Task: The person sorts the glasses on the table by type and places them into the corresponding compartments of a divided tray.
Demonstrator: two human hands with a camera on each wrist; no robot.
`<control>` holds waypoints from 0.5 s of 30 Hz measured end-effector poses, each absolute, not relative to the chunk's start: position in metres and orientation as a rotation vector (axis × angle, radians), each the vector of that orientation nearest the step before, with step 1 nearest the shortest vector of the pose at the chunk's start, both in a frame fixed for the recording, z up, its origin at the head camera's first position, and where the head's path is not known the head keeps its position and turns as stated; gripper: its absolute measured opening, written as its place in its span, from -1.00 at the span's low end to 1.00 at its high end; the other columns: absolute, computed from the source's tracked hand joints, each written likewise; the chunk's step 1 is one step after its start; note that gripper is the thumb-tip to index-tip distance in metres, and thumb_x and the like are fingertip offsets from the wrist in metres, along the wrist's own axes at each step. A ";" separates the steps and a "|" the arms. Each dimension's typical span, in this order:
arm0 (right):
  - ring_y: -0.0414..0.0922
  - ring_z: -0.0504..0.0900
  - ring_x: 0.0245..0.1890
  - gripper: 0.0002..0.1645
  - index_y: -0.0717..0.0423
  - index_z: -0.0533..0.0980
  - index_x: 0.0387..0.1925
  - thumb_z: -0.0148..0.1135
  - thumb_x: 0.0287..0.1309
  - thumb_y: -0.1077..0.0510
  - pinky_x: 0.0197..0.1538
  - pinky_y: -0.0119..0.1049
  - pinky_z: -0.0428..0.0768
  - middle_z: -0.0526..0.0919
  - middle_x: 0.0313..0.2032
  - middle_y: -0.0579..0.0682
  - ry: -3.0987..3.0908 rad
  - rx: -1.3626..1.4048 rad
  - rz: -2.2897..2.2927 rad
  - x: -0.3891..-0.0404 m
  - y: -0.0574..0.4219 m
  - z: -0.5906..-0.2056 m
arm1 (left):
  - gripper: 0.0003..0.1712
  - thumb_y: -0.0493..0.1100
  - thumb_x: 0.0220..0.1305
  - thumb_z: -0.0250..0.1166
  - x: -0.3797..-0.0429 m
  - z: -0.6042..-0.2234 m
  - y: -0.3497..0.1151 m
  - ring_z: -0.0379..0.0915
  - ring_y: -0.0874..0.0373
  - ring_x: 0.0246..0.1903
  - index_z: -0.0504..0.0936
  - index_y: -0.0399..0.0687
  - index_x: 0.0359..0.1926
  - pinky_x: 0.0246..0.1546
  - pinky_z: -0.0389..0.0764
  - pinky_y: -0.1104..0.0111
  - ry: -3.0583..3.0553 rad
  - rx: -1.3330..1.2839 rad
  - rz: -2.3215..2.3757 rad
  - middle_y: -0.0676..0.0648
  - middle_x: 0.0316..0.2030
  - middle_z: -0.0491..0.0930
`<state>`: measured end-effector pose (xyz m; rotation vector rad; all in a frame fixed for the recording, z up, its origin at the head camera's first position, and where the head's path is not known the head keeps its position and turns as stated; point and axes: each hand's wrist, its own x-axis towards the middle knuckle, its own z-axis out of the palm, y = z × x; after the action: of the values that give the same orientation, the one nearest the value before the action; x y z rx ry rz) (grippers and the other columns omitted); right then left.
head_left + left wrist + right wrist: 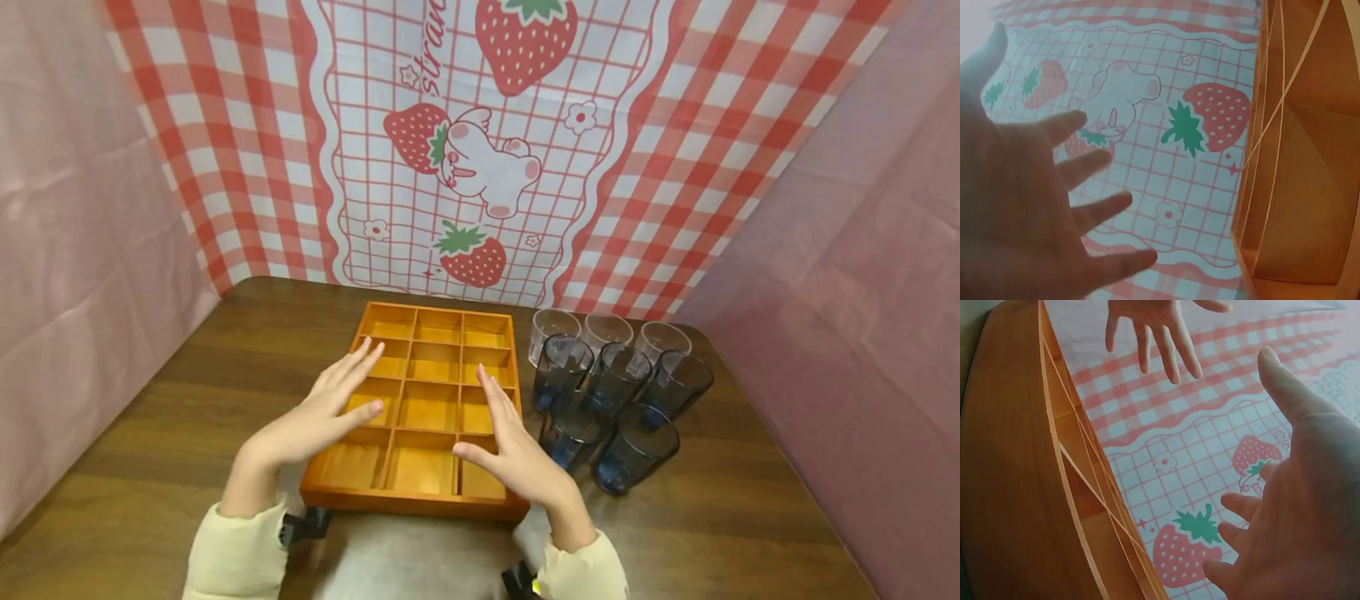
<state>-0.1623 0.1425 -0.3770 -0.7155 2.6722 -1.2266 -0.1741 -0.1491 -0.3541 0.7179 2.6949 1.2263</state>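
A wooden compartment tray lies on the table, its square sections bare inside. My left hand hovers over the tray's left side, fingers straight and spread, nothing held. Over the right side is my right hand, also with extended fingers and holding nothing. The palms face each other across the tray. In the left wrist view, the left hand shows its fingers spread apart beside the tray. Both the right hand and the left hand appear in the right wrist view, with the tray's wooden side at left.
Right of the tray stand several dark blue-grey tumblers, close together, with 3 clear tumblers behind them. A strawberry-print checked cloth hangs at the back. Pink curtains flank the wooden table.
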 end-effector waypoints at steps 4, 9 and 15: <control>0.02 -0.28 0.55 0.16 -0.39 -0.45 0.49 0.20 0.27 -0.15 0.44 0.29 -0.04 -0.32 0.55 -0.19 2.614 -0.796 -1.322 -0.162 0.146 -0.379 | -0.24 0.04 0.51 -0.07 -0.184 -0.360 -0.162 -0.46 -0.28 0.49 -0.25 0.25 0.55 0.24 -0.20 -0.46 2.541 0.823 1.401 -0.13 0.56 -0.33; 0.03 -0.26 0.55 0.16 -0.37 -0.47 0.50 0.20 0.28 -0.11 0.41 0.34 -0.04 -0.29 0.55 -0.17 2.543 -0.840 -1.397 -0.161 0.150 -0.381 | -0.25 -0.03 0.51 -0.05 -0.199 -0.367 -0.179 -0.40 -0.30 0.49 -0.20 0.22 0.55 0.29 -0.16 -0.40 2.448 0.853 1.448 -0.18 0.55 -0.30; 0.10 -0.25 0.54 0.15 -0.36 -0.46 0.50 0.18 0.30 -0.08 0.38 0.39 -0.06 -0.25 0.56 -0.07 2.483 -0.870 -1.474 -0.157 0.155 -0.382 | -0.25 -0.11 0.49 0.00 -0.214 -0.373 -0.193 -0.33 -0.24 0.50 -0.14 0.22 0.55 0.43 0.05 -0.07 2.348 0.854 1.519 -0.12 0.55 -0.22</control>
<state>-0.1572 0.1548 -0.3818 -0.8700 2.4826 -1.4740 -0.2137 -0.1933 -0.3726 0.8543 2.3483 1.5193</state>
